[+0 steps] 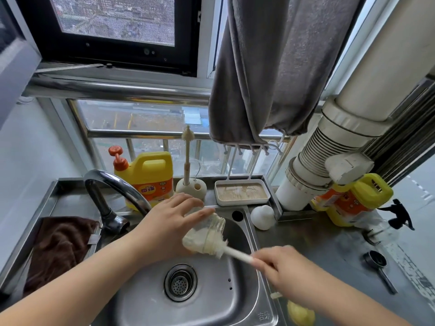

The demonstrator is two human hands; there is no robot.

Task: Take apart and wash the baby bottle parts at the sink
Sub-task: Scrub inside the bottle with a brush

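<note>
Bottle body being scrubbed over the sink [237,288].

Bottle [207,234] is gripped by curled left hand [169,222] fingers; mouth lies toward the right hand [282,267], whose fingers pinch the brush [233,252] handle. Brush head is inside, along the bottle's tilted long axis (cap etc. not identified).

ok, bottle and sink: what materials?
Bottle: clear, looks like glass or hard plastic; the brush head shows through its wall, so I can't say which. Sink: brushed stainless steel by its grey metallic sheen and soft reflections.
</note>
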